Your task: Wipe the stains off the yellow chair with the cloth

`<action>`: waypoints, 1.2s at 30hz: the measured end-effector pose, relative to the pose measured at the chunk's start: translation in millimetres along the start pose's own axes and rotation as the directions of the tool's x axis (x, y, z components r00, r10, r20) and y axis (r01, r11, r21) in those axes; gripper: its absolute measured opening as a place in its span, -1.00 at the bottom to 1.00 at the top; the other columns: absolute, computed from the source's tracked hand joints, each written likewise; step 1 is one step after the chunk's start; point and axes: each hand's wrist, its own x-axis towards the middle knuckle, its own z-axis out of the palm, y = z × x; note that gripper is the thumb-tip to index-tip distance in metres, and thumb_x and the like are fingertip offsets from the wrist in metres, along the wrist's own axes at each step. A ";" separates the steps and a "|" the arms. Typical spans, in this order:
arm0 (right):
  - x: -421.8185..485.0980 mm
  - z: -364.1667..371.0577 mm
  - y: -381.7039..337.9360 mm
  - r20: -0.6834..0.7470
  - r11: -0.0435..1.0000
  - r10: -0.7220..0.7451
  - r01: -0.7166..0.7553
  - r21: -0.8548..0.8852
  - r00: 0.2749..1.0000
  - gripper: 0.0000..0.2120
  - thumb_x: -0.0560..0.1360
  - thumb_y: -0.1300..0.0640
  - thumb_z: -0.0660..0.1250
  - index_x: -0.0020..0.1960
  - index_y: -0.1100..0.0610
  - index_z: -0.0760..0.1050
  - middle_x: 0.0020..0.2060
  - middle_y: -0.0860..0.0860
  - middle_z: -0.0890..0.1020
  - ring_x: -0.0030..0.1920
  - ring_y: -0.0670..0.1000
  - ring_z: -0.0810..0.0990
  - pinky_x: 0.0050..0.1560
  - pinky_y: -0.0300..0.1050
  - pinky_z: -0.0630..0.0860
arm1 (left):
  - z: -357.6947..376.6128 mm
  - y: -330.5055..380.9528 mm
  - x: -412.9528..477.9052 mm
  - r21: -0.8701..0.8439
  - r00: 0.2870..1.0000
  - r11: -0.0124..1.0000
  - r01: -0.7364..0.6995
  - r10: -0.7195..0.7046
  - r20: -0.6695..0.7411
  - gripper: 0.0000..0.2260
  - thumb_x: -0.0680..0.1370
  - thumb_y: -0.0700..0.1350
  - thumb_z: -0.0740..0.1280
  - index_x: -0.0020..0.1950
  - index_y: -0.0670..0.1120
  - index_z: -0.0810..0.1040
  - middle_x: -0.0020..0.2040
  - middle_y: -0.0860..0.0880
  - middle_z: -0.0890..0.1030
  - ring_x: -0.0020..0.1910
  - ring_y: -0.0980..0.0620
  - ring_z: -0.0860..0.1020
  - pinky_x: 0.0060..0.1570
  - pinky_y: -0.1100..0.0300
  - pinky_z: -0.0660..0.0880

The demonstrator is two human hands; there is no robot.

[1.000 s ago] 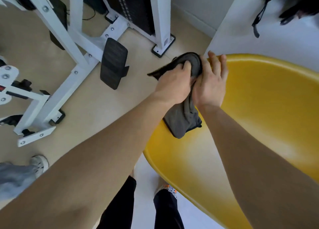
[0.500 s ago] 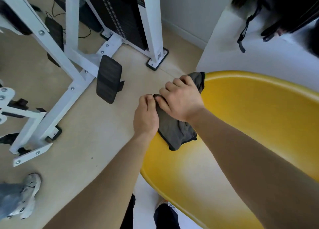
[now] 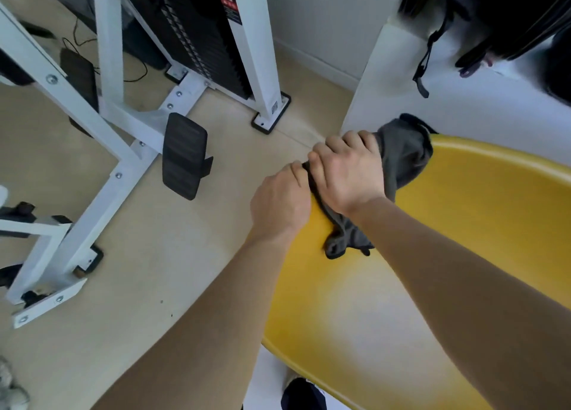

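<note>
A white weight machine point(image 3: 108, 54) stands well left of the fingers. The left hand point(image 3: 279, 202) pinches an edge of the grey cloth point(image 3: 401, 153) with curled fingers; touching it, the right hand point(image 3: 349, 175) curls its fingers over the cloth, which drapes across the rim of the yellow chair point(image 3: 463, 224) beneath them.

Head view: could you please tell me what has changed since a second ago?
The right hand curled its straight fingers round the dark grey cloth. The left hand moved lower along the rim, pinching the cloth's edge. The cloth stays draped over the rim of the yellow plastic chair.
</note>
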 end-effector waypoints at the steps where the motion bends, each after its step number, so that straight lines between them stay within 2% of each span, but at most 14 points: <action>1: -0.6 -0.1 7.4 0.002 0.996 -0.091 0.091 0.000 0.996 -0.64 0.65 -0.03 0.08 -0.16 0.09 0.52 -0.24 0.08 0.58 -0.19 0.21 0.50 0.02 0.12 0.36 | 0.5 4.4 4.2 0.010 1.000 1.000 -0.009 0.009 0.006 -0.56 0.70 0.03 -0.06 -0.06 -0.09 0.55 -0.05 -0.14 0.66 -0.03 -0.20 0.57 -0.03 0.00 0.48; 3: -3.1 -2.4 40.0 0.030 0.991 -0.130 0.131 -0.040 0.991 -0.61 0.67 -0.09 0.02 -0.08 0.10 0.49 -0.19 0.10 0.58 -0.15 0.22 0.52 0.00 0.12 0.37 | 2.6 4.2 4.7 0.053 0.999 0.998 -0.020 0.021 -0.028 -0.52 0.71 0.04 -0.07 -0.17 -0.10 0.53 -0.19 -0.13 0.63 -0.14 -0.16 0.55 -0.14 0.03 0.45; 5: -13.7 -7.0 84.1 0.046 0.993 0.057 -0.052 -0.110 0.997 -0.59 0.68 -0.11 -0.02 0.00 0.12 0.49 -0.12 0.14 0.59 -0.07 0.26 0.54 0.02 0.14 0.38 | 3.3 -0.4 1.3 0.098 0.998 0.995 -0.015 0.020 -0.056 -0.49 0.71 0.05 -0.09 -0.31 -0.09 0.43 -0.38 -0.05 0.52 -0.30 -0.09 0.53 -0.29 0.09 0.41; 8: -50.9 -20.9 149.6 0.044 0.891 0.425 -0.409 -0.197 0.904 -0.57 0.68 -0.09 -0.04 0.06 0.19 0.47 -0.04 0.23 0.60 0.01 0.32 0.53 0.10 0.19 0.39 | 4.5 5.3 2.1 0.129 0.998 0.992 -0.006 0.014 -0.058 -0.50 0.70 0.04 -0.10 -0.37 -0.04 0.35 -0.45 -0.04 0.45 -0.38 -0.11 0.53 -0.33 0.06 0.50; 11: -62.2 -27.9 160.9 0.034 0.803 0.577 -0.559 -0.208 0.816 -0.57 0.68 -0.06 -0.04 0.06 0.21 0.48 0.03 0.27 0.60 0.06 0.33 0.50 0.18 0.21 0.36 | 8.9 6.4 3.5 0.150 0.996 0.988 -0.021 0.034 -0.082 -0.52 0.70 0.02 -0.10 -0.37 -0.03 0.32 -0.46 -0.02 0.42 -0.40 -0.13 0.51 -0.34 0.07 0.48; 13: -41.5 -24.9 133.2 0.009 0.835 0.539 -0.533 -0.138 0.842 -0.58 0.67 -0.06 -0.03 0.04 0.17 0.52 0.04 0.20 0.62 0.06 0.30 0.51 0.19 0.19 0.34 | 9.2 7.4 2.2 0.172 0.995 0.984 -0.047 0.060 -0.074 -0.52 0.71 0.03 -0.11 -0.34 -0.03 0.35 -0.44 0.01 0.42 -0.38 -0.12 0.54 -0.34 0.09 0.47; 16: -9.6 -13.8 75.2 0.048 0.974 0.225 -0.226 0.009 0.973 -0.61 0.65 -0.07 0.00 -0.01 0.09 0.54 -0.05 0.11 0.63 -0.02 0.23 0.53 0.07 0.12 0.34 | 8.1 29.5 7.0 0.238 0.992 0.963 -0.123 0.129 -0.011 -0.57 0.71 0.02 -0.08 -0.18 -0.07 0.45 -0.30 -0.01 0.49 -0.23 -0.13 0.57 -0.23 0.04 0.49; 19: -8.3 -12.8 76.1 0.111 1.000 -0.005 0.004 0.010 0.994 -0.61 0.66 -0.09 -0.02 0.05 0.08 0.51 -0.05 0.10 0.61 -0.03 0.22 0.54 0.04 0.12 0.34 | 13.3 69.2 19.1 0.331 0.979 0.922 -0.203 0.200 0.044 -0.60 0.70 0.00 -0.03 0.01 -0.12 0.56 -0.08 -0.13 0.59 -0.06 -0.20 0.58 -0.06 -0.03 0.50; 21: -29.2 -16.7 116.3 0.101 0.998 0.046 -0.042 -0.044 0.994 -0.62 0.67 -0.11 -0.01 0.19 0.07 0.47 0.01 0.11 0.58 0.01 0.23 0.53 0.08 0.13 0.35 | 23.3 96.0 23.4 0.366 0.962 0.890 -0.273 0.255 0.098 -0.62 0.69 0.01 -0.02 0.11 -0.10 0.56 0.01 -0.14 0.60 0.01 -0.20 0.57 0.01 -0.05 0.51; 23: -62.1 -21.8 167.4 0.068 0.971 0.216 -0.208 -0.115 0.974 -0.61 0.67 -0.12 0.00 0.29 0.06 0.43 0.05 0.13 0.56 0.05 0.25 0.51 0.12 0.14 0.35 | 39.1 119.2 23.5 0.379 0.930 0.850 -0.367 0.344 0.129 -0.65 0.69 0.00 0.01 0.25 -0.07 0.53 0.11 -0.13 0.60 0.09 -0.21 0.56 0.06 -0.04 0.50; 28: -153.1 -40.4 247.4 0.021 0.758 0.630 -0.608 -0.234 0.777 -0.59 0.67 -0.10 0.01 0.35 0.15 0.36 0.13 0.24 0.50 0.12 0.32 0.45 0.25 0.21 0.31 | 84.4 168.5 7.9 0.385 0.815 0.723 -0.573 0.554 0.173 -0.65 0.68 -0.03 0.11 0.44 0.00 0.44 0.32 -0.08 0.57 0.29 -0.18 0.50 0.28 -0.05 0.36; 30: -140.5 -36.4 240.8 0.005 0.753 0.634 -0.616 -0.230 0.773 -0.60 0.67 -0.08 -0.01 0.23 0.18 0.41 0.09 0.25 0.52 0.08 0.32 0.46 0.22 0.22 0.33 | 99.6 182.3 0.8 0.390 0.760 0.663 -0.639 0.621 0.190 -0.64 0.66 -0.05 0.13 0.46 0.01 0.42 0.35 -0.05 0.55 0.33 -0.16 0.48 0.32 -0.05 0.33; 33: -101.2 -28.0 216.6 0.028 0.855 0.503 -0.492 -0.162 0.864 -0.61 0.65 -0.09 -0.01 0.07 0.16 0.45 0.00 0.19 0.56 0.00 0.27 0.49 0.06 0.16 0.32 | 117.5 199.8 -7.6 0.375 0.712 0.622 -0.687 0.680 0.177 -0.64 0.63 -0.09 0.18 0.41 -0.04 0.48 0.30 -0.07 0.59 0.28 -0.16 0.51 0.32 -0.04 0.33; 36: -112.2 -29.0 229.0 0.043 0.927 0.350 -0.339 -0.160 0.936 -0.62 0.66 -0.09 0.02 0.20 0.14 0.44 0.01 0.16 0.55 -0.03 0.24 0.50 -0.02 0.13 0.33 | 130.2 207.9 -16.4 0.356 0.684 0.608 -0.710 0.715 0.144 -0.63 0.58 -0.15 0.20 0.38 -0.16 0.50 0.30 -0.14 0.59 0.31 -0.16 0.51 0.42 -0.03 0.29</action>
